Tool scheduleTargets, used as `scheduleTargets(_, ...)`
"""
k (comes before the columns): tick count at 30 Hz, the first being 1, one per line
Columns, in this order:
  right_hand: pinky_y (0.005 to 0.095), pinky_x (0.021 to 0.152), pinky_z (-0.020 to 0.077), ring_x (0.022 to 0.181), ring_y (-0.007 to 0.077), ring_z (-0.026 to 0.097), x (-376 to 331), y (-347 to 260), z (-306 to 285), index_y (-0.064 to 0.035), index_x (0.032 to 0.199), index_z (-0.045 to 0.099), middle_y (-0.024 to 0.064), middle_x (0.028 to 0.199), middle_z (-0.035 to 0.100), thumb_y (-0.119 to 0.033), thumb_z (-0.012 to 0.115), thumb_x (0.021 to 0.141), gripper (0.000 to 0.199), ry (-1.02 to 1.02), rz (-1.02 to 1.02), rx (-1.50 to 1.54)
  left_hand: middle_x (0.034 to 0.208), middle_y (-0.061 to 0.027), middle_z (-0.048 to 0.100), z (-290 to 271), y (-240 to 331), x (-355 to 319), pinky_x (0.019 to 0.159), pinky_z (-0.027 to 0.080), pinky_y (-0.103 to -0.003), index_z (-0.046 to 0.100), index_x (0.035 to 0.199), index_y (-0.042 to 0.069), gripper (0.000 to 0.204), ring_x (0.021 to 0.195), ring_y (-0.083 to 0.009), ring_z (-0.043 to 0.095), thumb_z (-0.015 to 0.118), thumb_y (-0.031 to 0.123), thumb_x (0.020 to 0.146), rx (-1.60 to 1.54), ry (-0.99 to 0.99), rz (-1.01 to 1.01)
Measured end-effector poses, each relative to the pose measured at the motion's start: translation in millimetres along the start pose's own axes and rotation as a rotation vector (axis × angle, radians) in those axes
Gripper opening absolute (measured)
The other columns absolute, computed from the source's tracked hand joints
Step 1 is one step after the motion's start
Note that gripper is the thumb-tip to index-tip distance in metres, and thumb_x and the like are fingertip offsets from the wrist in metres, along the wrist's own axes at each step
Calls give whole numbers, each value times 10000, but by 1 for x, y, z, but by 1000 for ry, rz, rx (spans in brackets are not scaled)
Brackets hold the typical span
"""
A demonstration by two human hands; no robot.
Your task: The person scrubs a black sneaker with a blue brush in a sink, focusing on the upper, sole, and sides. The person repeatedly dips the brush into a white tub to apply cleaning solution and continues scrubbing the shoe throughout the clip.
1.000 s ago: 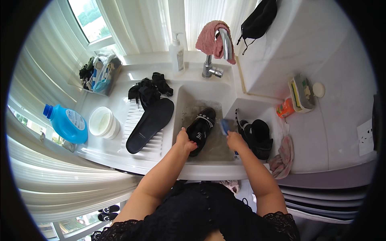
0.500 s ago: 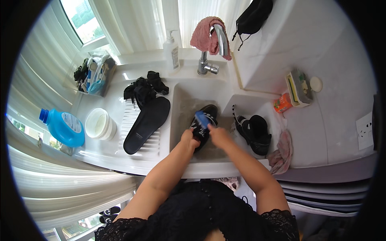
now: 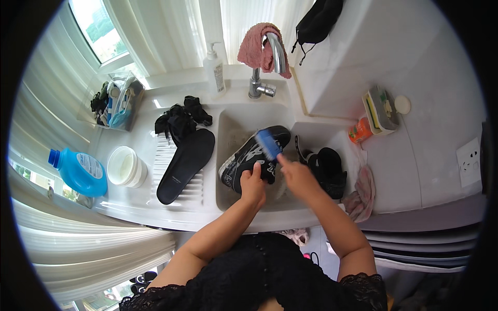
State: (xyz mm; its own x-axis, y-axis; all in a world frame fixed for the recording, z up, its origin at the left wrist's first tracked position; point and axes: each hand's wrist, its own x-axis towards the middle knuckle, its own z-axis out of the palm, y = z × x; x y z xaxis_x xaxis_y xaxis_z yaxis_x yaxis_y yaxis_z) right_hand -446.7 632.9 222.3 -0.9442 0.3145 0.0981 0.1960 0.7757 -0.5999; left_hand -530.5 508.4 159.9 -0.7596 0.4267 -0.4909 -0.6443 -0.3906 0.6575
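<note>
One black fabric-looking shoe with white patterning [image 3: 248, 155], tilted within the bounds of the white ceramic sink basin [image 3: 282, 218]; whether resting on the basin's wet, greyish bottom or lifted clear of it, cannot tell. Grasped at the near side by the left hand [image 3: 253, 191], thumb laid over the top, remaining fingers mostly hidden. In the right hand [image 3: 298, 176], slightly blurred, fingers curled around a largely covered handle: a small blue brush with pale bristles [image 3: 267, 144], head at the shoe's surface, exact contact too unclear to judge. Probably light, though heavier with any soaked-up water; likely stiff along the sole, soft and yielding through the upper, slick wherever wet. Hardly fragile, so tolerant of a firm squeeze, yet apt to twist or skid under a sideways push. Best taken hold of around the firm sole edge, thumb over the upper, rather than by loose fabric alone. Right of the basin, in a smaller white compartment [image 3: 321, 132], another black shoe [image 3: 328, 168]; left of the basin, on a ribbed white washing surface [image 3: 165, 153], a flat black foot-shaped insole [image 3: 185, 166]; behind the basin, a curved chrome faucet [image 3: 278, 58] draped with a pink cloth [image 3: 254, 46].
</note>
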Motion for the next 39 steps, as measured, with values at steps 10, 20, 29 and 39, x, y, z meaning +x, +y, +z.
scheduleTargets(10,363,668,463,708,334,582,-4,17,-26,-126,1338,485,191,780,575,-89,538,898,445,120,69,20,567,-60,470,3,35,-5,475,351,-325,462,665,5,361,525,-154,452,666,229,861,920,-6,698)
scheduleTargets(20,392,680,459,736,359,578,-18,-1,15,-112,1313,508,208,816,593,-121,545,899,415,-44,-13,226,743,-220,540,-46,41,9,647,417,-487,467,719,1,232,744,-421,538,652,127,781,1320,-140,882)
scheduleTargets(29,433,698,471,759,393,589,-24,15,39,-102,1321,489,222,833,610,-125,520,906,417,-110,115,198,767,-209,598,-59,36,18,648,443,-431,582,778,-10,231,735,-362,589,680,198,753,1299,-85,682)
scheduleTargets(39,447,707,472,800,399,599,-22,19,37,-105,1329,483,230,841,612,-117,516,898,432,-149,195,10,870,-95,654,-70,40,36,722,471,-292,651,979,-32,397,787,-174,599,727,244,704,949,-144,191)
